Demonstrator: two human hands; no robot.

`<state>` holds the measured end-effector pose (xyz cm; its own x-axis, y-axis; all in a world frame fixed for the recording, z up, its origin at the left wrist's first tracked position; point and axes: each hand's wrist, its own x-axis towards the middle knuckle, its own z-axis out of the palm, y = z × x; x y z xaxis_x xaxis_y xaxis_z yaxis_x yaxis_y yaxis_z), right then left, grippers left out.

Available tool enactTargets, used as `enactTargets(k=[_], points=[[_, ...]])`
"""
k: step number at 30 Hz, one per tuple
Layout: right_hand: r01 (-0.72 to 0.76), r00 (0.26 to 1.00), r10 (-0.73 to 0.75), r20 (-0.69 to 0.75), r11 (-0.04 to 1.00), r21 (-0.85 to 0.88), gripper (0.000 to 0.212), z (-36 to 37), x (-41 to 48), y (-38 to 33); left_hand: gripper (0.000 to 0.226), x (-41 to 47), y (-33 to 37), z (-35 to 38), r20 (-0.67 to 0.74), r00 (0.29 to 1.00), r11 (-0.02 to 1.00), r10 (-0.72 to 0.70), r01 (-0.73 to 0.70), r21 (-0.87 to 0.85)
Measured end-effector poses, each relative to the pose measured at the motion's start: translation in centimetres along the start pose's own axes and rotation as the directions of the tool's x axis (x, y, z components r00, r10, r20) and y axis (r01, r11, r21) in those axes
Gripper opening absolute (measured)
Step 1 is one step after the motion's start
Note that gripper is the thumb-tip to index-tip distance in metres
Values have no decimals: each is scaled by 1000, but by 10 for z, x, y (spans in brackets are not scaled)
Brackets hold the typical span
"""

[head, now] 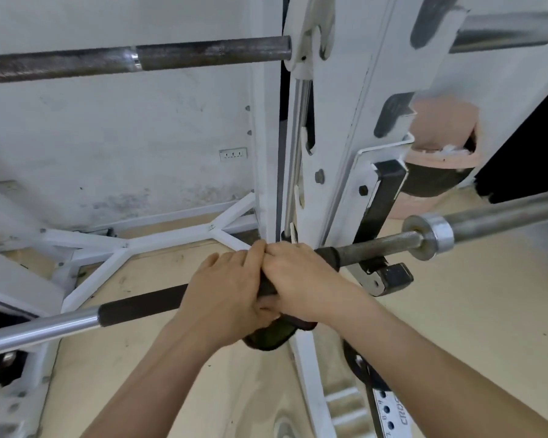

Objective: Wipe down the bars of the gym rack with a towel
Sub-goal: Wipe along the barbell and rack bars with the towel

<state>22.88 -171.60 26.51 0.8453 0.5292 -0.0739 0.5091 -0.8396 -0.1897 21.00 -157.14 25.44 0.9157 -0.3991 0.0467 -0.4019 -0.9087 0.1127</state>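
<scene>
A long steel barbell [380, 246] with a dark grip section [143, 305] crosses the view from lower left to right, resting in the white rack [339, 128]. A dark olive towel [268, 335] is wrapped around the bar at its middle, and a fold hangs below. My left hand [225, 290] and my right hand [301, 276] are side by side, touching, both closed over the towel on the bar. A second, rusty bar [178, 58] runs across the top left. Most of the towel is hidden under my hands.
The rack's white upright and black hook [382, 200] stand just behind my hands. White base struts [108, 267] spread over the beige floor at left. A steel collar [432, 237] sits on the bar at right. A wall socket [233, 154] is on the stained wall.
</scene>
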Motion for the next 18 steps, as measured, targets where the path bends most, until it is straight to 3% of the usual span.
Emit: enactTargets(k=[2, 4, 7, 9, 11, 14, 18], points=[[-18, 999, 24, -29, 983, 184, 40, -14, -24, 28, 76, 20, 31, 8, -51, 998, 997, 46, -43, 62], [-39, 990, 76, -119, 957, 288, 28, -17, -49, 45, 51, 40, 57, 12, -60, 996, 992, 60, -53, 118], [-153, 879, 317, -356, 895, 419, 24, -20, -77, 67, 23, 67, 72, 14, 42, 999, 983, -2, -6, 184], [-267, 769, 435, -468, 884, 383, 20, -23, -91, 85, 21, 80, 84, 17, 62, 998, 988, -7, -3, 155], [-409, 715, 498, -491, 867, 284, 18, -21, -99, 103, 13, 87, 100, 21, 21, 999, 994, 30, -32, 104], [-490, 707, 533, -464, 843, 223, 17, -13, -96, 112, 10, 93, 113, 26, -49, 997, 995, 65, -61, 78], [-369, 751, 392, -531, 916, 154, 22, -11, -75, 78, 19, 77, 84, 26, -43, 994, 986, 105, -99, 132]])
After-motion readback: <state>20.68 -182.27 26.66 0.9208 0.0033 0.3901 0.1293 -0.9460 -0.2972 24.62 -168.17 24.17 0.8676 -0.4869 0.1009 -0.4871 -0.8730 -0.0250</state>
